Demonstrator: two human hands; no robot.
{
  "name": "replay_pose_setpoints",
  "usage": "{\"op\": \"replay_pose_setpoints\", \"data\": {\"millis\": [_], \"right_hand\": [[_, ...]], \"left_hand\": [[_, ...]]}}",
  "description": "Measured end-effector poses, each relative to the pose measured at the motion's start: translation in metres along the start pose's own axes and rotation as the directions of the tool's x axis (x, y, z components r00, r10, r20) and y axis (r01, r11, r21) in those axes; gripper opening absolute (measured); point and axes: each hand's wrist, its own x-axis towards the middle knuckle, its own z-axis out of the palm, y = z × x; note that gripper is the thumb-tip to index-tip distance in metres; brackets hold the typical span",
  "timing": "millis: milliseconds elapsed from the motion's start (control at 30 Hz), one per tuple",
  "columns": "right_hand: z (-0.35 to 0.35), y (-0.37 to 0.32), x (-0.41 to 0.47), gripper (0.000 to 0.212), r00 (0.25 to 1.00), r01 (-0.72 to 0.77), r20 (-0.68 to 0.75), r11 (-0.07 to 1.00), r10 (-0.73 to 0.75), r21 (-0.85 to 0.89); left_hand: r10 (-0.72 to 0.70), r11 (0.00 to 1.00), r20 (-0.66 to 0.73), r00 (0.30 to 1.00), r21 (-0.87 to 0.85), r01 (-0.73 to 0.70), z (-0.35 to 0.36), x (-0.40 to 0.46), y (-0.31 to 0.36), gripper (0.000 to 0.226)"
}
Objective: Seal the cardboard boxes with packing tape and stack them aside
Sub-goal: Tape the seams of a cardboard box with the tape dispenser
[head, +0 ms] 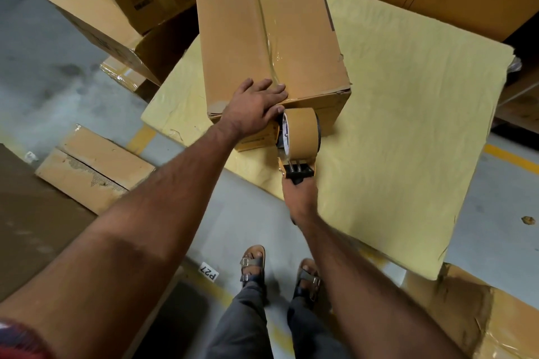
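Left hand [256, 108] flat on tall brown cardboard box [233, 38]; right hand [300, 198] clamps orange tape dispenser [300, 137] against near face.

bare yellow sheet [408, 125] right of the box [233, 38]; stacked cartons [116, 9] close on its left

We see both forearms bare to the fingers, w/ no gloves. A red patterned sleeve edge [17, 338] shows far back from the left-hand fingers. We wear dark grey trousers [248, 326] & brown strap sandals [253, 264] w/ metal buckles.
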Motion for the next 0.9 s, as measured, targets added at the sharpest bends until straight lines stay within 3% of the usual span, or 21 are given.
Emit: {"op": "replay_pose_setpoints", "data": {"millis": [133, 267, 400, 500, 600, 700, 767, 800, 867, 900], "right_hand": [[0.017, 0.004, 0.009, 0.006, 0.985, -0.167, 0.066, 0.977, 0.160, 0.133], [0.030, 0.011, 0.009, 0.020, 0.928, -0.352, 0.205, 0.912, 0.310, 0.213], [0.040, 0.023, -0.003, 0.020, 0.946, -0.325, 0.067, 0.918, 0.318, 0.227], [0.021, 0.037, -0.012, 0.015, 0.978, -0.182, -0.078, 0.971, 0.196, 0.156], [-0.019, 0.042, -0.009, 0.014, 0.980, -0.088, -0.173, 0.993, 0.100, 0.078], [-0.071, 0.043, 0.007, 0.018, 0.982, -0.089, -0.161, 0.993, 0.101, 0.079], [-0.101, 0.049, 0.018, 0.013, 0.982, -0.138, -0.128, 0.990, 0.141, 0.033], [-0.117, 0.052, 0.024, 0.012, 0.978, -0.165, -0.126, 0.986, 0.164, -0.001], [-0.147, 0.062, 0.038, 0.025, 0.964, -0.218, -0.181, 0.970, 0.197, -0.104], [-0.162, 0.068, 0.044, 0.035, 0.955, -0.242, -0.216, 0.953, 0.201, -0.181]], "left_hand": [[-0.003, 1.000, 0.010, 1.000, 0.023, 0.002, 0.000, -0.001, -0.001, 0.048], [0.000, 0.999, 0.015, 1.000, 0.039, -0.001, 0.001, -0.003, -0.002, 0.048], [0.038, 0.999, 0.045, 0.998, 0.033, -0.039, 0.000, -0.001, -0.007, 0.049], [0.020, 0.994, 0.032, 0.999, 0.107, -0.023, -0.002, -0.003, -0.001, 0.050], [-0.050, 0.963, -0.151, 0.987, 0.257, 0.088, 0.006, -0.019, 0.020, 0.062], [-0.076, 0.971, -0.329, 0.941, 0.191, 0.145, 0.027, -0.040, 0.067, 0.076], [-0.035, 0.985, -0.211, 0.977, 0.157, 0.069, 0.051, -0.049, 0.107, 0.069], [-0.026, 0.989, -0.057, 0.998, 0.144, 0.034, 0.066, -0.050, 0.127, 0.064], [0.021, 0.992, 0.267, 0.963, 0.118, -0.054, 0.099, -0.048, 0.164, 0.059], [0.066, 0.988, 0.360, 0.930, 0.105, -0.111, 0.114, -0.045, 0.179, 0.060]]}}
